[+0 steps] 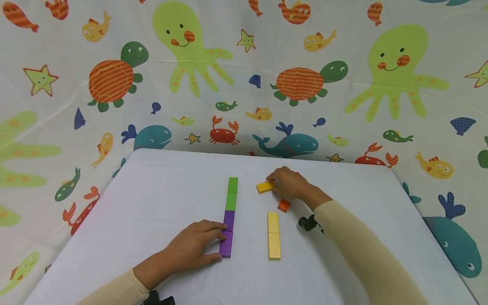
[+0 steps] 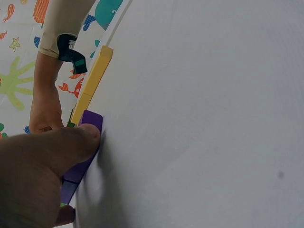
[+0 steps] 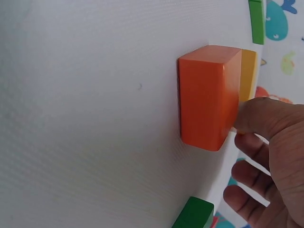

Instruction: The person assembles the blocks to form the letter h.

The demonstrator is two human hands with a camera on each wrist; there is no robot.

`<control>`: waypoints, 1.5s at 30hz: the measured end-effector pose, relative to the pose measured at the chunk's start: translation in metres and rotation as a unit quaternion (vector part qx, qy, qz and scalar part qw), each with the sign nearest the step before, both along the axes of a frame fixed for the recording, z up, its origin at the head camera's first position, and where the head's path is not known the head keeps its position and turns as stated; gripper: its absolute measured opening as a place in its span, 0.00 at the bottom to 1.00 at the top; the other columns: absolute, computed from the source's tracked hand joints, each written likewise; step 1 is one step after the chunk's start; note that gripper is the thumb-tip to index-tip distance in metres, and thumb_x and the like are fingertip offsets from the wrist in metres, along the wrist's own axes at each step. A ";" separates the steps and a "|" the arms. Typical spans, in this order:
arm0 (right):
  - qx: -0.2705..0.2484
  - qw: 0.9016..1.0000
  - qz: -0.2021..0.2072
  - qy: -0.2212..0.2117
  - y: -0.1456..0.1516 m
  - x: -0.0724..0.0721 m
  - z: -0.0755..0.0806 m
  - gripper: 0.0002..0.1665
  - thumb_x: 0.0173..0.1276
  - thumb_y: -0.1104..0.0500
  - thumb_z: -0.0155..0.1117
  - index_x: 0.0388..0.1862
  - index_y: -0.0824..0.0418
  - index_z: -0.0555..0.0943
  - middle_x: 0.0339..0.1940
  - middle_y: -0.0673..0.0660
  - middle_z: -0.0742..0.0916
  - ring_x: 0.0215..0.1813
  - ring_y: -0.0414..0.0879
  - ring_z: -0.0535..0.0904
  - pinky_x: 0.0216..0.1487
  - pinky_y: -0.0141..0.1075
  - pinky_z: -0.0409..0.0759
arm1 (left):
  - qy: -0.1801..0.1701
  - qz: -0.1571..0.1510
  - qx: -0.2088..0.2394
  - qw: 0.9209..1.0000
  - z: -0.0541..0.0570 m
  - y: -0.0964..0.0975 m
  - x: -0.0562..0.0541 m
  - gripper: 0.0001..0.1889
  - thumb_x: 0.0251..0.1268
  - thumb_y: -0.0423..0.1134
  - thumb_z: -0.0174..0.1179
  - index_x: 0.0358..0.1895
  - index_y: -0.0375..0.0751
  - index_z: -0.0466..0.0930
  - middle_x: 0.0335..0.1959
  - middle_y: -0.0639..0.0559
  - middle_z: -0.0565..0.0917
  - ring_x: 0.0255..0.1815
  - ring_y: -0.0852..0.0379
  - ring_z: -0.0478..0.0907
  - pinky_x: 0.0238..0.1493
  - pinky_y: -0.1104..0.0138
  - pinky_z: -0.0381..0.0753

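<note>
Left hand (image 1: 190, 243) rests loose-fingered against the purple blocks (image 1: 227, 245) — probably keeping 'em lined up — while the right hand (image 1: 288, 183) pinches a deep-yellow block (image 1: 264, 187) (just one end).

Playroom-like spot: white table (image 1: 171, 190), cartoon sea-animal cloth (image 1: 244, 63) behind.

two purple blocks (image 1: 229, 233) | end to end, flat | amber block (image 1: 264, 187) | angled, probably flat, partly hidden

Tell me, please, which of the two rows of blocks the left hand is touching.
The green-and-purple row: the left hand touches its purple blocks, whereas the pale yellow row lies untouched.
</note>
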State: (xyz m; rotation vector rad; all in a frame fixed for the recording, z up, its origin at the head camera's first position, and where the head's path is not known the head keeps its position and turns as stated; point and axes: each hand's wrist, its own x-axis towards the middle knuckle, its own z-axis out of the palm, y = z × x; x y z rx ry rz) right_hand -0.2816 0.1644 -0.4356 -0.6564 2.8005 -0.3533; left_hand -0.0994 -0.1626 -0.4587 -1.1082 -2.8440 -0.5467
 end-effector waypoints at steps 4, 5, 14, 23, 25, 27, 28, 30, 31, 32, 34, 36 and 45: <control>-0.006 1.000 -0.008 -0.011 0.000 0.000 0.000 0.23 0.68 0.56 0.74 0.62 0.50 0.85 0.59 0.50 0.83 0.61 0.50 0.73 0.67 0.48 0.76 | -0.002 0.001 0.002 1.000 0.001 0.000 0.000 0.20 0.58 0.52 0.75 0.52 0.53 0.85 0.65 0.58 0.79 0.64 0.55 0.75 0.63 0.55 0.77; -0.007 1.000 -0.009 -0.013 0.000 -0.001 0.000 0.22 0.67 0.56 0.74 0.61 0.50 0.85 0.59 0.50 0.83 0.60 0.49 0.74 0.66 0.48 0.77 | -0.002 0.001 0.002 1.000 0.001 0.001 0.000 0.20 0.58 0.52 0.75 0.52 0.53 0.85 0.65 0.58 0.79 0.64 0.54 0.75 0.63 0.55 0.77; -0.014 1.000 -0.004 -0.014 0.000 0.002 0.003 0.23 0.65 0.51 0.76 0.58 0.49 0.84 0.52 0.49 0.83 0.54 0.47 0.74 0.60 0.45 0.81 | -0.001 0.001 0.003 1.000 0.001 0.001 0.001 0.20 0.58 0.51 0.75 0.52 0.53 0.85 0.65 0.58 0.79 0.64 0.55 0.76 0.63 0.55 0.77; -0.029 0.999 0.024 -0.013 -0.010 0.009 0.013 0.22 0.65 0.51 0.75 0.57 0.49 0.83 0.49 0.49 0.83 0.53 0.47 0.75 0.57 0.43 0.82 | 0.001 0.001 0.001 1.000 0.000 0.001 0.000 0.20 0.58 0.51 0.75 0.52 0.53 0.85 0.64 0.58 0.79 0.63 0.55 0.76 0.62 0.55 0.77; -0.027 0.999 0.029 -0.012 -0.013 0.010 0.014 0.22 0.65 0.50 0.74 0.58 0.48 0.83 0.49 0.48 0.83 0.53 0.46 0.75 0.57 0.42 0.82 | 0.003 0.001 -0.001 1.000 -0.001 0.001 0.000 0.20 0.57 0.51 0.76 0.52 0.53 0.85 0.64 0.58 0.79 0.63 0.55 0.76 0.62 0.55 0.77; -0.024 0.999 0.033 -0.011 -0.017 0.011 0.015 0.22 0.66 0.50 0.73 0.58 0.48 0.84 0.49 0.48 0.84 0.53 0.46 0.75 0.57 0.42 0.82 | 0.000 0.002 -0.003 1.000 0.000 0.001 0.000 0.21 0.57 0.52 0.75 0.52 0.54 0.85 0.64 0.58 0.79 0.64 0.55 0.76 0.62 0.55 0.77; -0.023 0.999 0.034 -0.010 -0.018 0.012 0.016 0.22 0.66 0.49 0.73 0.58 0.48 0.84 0.49 0.48 0.84 0.52 0.45 0.75 0.56 0.42 0.83 | -0.005 0.004 -0.004 1.000 0.000 0.001 0.000 0.21 0.58 0.53 0.75 0.53 0.54 0.85 0.65 0.59 0.79 0.64 0.55 0.75 0.63 0.55 0.77; -0.021 0.999 0.035 -0.009 -0.021 0.013 0.017 0.21 0.66 0.49 0.73 0.58 0.47 0.84 0.49 0.48 0.84 0.52 0.45 0.75 0.56 0.41 0.83 | -0.012 0.006 -0.008 1.000 0.000 0.002 -0.001 0.21 0.58 0.53 0.75 0.53 0.54 0.85 0.65 0.59 0.79 0.64 0.56 0.75 0.64 0.55 0.77; -0.021 0.999 0.036 -0.009 -0.022 0.013 0.017 0.22 0.66 0.49 0.73 0.58 0.47 0.84 0.49 0.48 0.84 0.52 0.45 0.75 0.56 0.41 0.83 | -0.016 0.007 -0.010 1.000 0.001 0.002 -0.001 0.21 0.58 0.54 0.74 0.54 0.54 0.85 0.65 0.59 0.78 0.65 0.56 0.74 0.64 0.55 0.76; -0.021 0.999 0.038 -0.010 -0.023 0.014 0.018 0.22 0.66 0.49 0.73 0.58 0.47 0.84 0.49 0.48 0.84 0.52 0.44 0.75 0.56 0.40 0.83 | -0.021 0.009 -0.012 1.000 0.001 0.002 -0.001 0.21 0.59 0.54 0.74 0.54 0.55 0.85 0.66 0.59 0.78 0.65 0.56 0.74 0.65 0.55 0.76; -0.020 0.999 0.039 -0.012 -0.025 0.016 0.018 0.22 0.66 0.49 0.73 0.58 0.47 0.84 0.48 0.47 0.84 0.52 0.44 0.75 0.55 0.40 0.82 | -0.025 0.010 -0.014 1.000 0.002 0.003 -0.001 0.21 0.59 0.54 0.74 0.54 0.55 0.85 0.66 0.60 0.78 0.65 0.56 0.74 0.65 0.55 0.76; -0.017 0.999 0.041 -0.013 -0.027 0.017 0.017 0.22 0.66 0.48 0.74 0.58 0.47 0.84 0.48 0.47 0.84 0.52 0.44 0.75 0.56 0.40 0.82 | -0.028 0.011 -0.015 0.999 0.002 0.003 -0.001 0.21 0.59 0.55 0.74 0.54 0.55 0.84 0.66 0.60 0.78 0.66 0.56 0.74 0.65 0.55 0.75; -0.010 0.998 0.062 -0.014 -0.036 0.023 0.011 0.21 0.65 0.46 0.75 0.56 0.45 0.85 0.45 0.44 0.83 0.52 0.42 0.75 0.55 0.39 0.81 | -0.030 0.009 -0.018 0.999 0.002 0.002 0.000 0.21 0.59 0.55 0.74 0.54 0.55 0.84 0.66 0.60 0.78 0.66 0.56 0.74 0.65 0.55 0.76</control>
